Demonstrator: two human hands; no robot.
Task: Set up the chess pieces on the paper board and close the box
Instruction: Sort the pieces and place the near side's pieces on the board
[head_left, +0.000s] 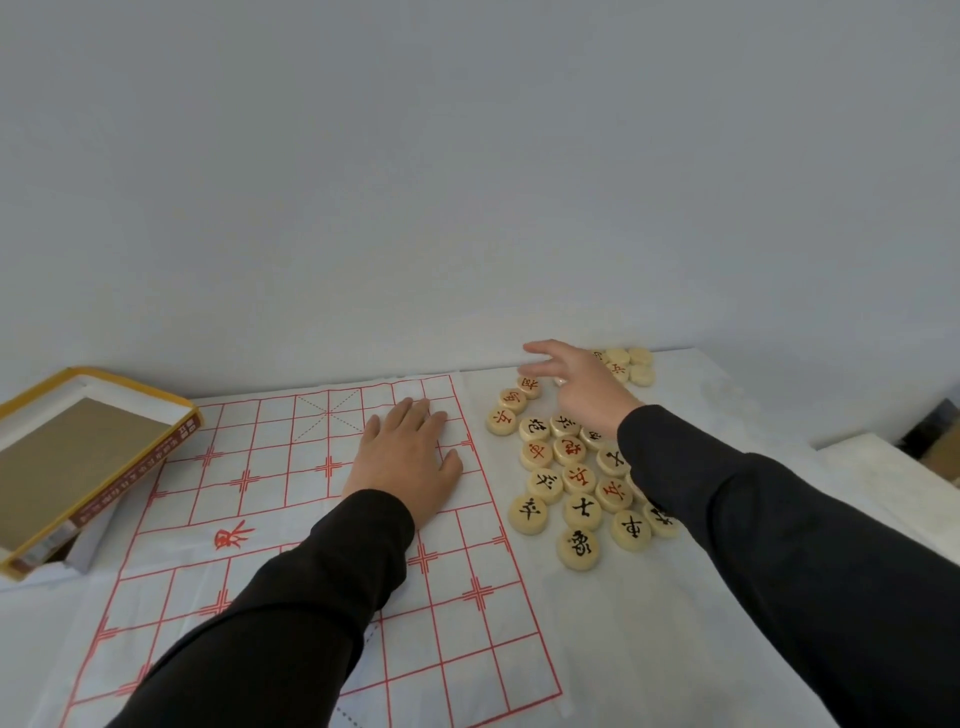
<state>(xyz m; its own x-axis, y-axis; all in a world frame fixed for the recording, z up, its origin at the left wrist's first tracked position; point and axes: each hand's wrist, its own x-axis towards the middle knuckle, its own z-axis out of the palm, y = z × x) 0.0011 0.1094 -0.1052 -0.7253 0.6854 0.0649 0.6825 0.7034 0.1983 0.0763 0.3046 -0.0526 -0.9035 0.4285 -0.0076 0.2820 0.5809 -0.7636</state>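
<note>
Nearest me, the paper board (291, 613) lies flat on the white surface (675, 649), its red grid bare of pieces. The left hand (410, 457) rests palm down on the board's far right part, fingers spread flat. Just right of the board, the chess pieces (576, 483) lie in a loose heap, red and black characters facing up. Farther back, the right hand (576, 384) hovers over the heap's far end, fingers loosely spread, holding nothing I can see. At far left sits the open box (78, 457), tilted.

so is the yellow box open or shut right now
Open. The yellow box sits at the left edge of the paper board with no lid on it; its brown inner floor shows, with no pieces inside.
</note>
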